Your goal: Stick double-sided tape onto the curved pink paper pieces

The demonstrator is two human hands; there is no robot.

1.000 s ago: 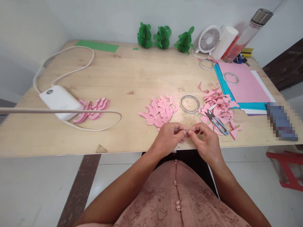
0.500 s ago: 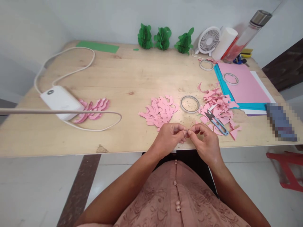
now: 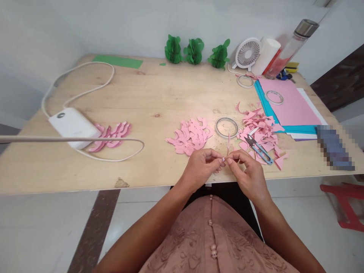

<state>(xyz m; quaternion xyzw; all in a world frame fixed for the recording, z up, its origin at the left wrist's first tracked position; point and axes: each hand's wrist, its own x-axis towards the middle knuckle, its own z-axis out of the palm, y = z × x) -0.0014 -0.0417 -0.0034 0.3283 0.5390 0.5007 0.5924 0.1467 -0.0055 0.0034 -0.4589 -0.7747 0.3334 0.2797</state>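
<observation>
Close to the table's front edge, my left hand (image 3: 202, 168) and my right hand (image 3: 247, 171) meet fingertip to fingertip, both pinched closed. A tiny white piece (image 3: 223, 159) shows between the fingertips; its kind is too small to make out. From my right fingertips a thin pink paper strip (image 3: 229, 141) sticks up. Just beyond my left hand lies a heap of curved pink paper cutouts (image 3: 189, 135). Beyond my right hand are pink paper scraps (image 3: 261, 125), with blue-handled thread snips (image 3: 259, 149) on top. A roll of tape (image 3: 226, 127) lies flat between the two heaps.
At the left, a white power bank (image 3: 72, 125) with a looped cable touches more pink cutouts (image 3: 118, 134). Three green paper figures (image 3: 194, 51) stand along the wall near a small fan (image 3: 248, 53) and a tilted bottle (image 3: 295, 45). Coloured sheets (image 3: 295, 110) lie right.
The thin pink strip now stands up clearly above my right fingertips, and a white bit shows between the hands. Both hands keep their pinch; the view has tilted slightly.
</observation>
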